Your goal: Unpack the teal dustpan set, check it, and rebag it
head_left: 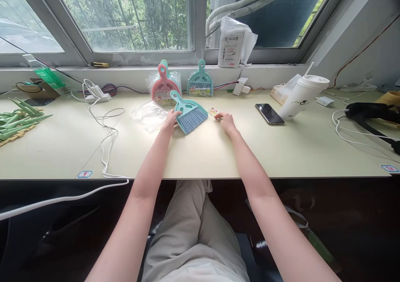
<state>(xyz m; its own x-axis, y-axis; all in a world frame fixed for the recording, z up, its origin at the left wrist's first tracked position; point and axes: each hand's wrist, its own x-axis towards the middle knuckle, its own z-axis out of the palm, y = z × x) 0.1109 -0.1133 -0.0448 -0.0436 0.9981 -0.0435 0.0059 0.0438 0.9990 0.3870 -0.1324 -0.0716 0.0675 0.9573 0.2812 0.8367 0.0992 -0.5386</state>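
My left hand [171, 120] grips the left edge of a teal dustpan and brush set [191, 116], tilted above the table with its handle toward the window. To its right, my right hand [225, 121] pinches a small colourful card [213, 112]. Clear plastic wrapping [150, 115] lies left of my left hand. Behind, a pink dustpan set [164, 84] in clear plastic leans at the wall, with teal ones behind it. Another wrapped teal set [200, 81] stands to the right of the pink one.
A phone [269, 114], a white cup with a straw [301, 96] and a tissue pack [286, 91] are on the right. White cables [108, 136] and green woven leaves [17, 119] lie left. A white package [234, 44] stands on the sill.
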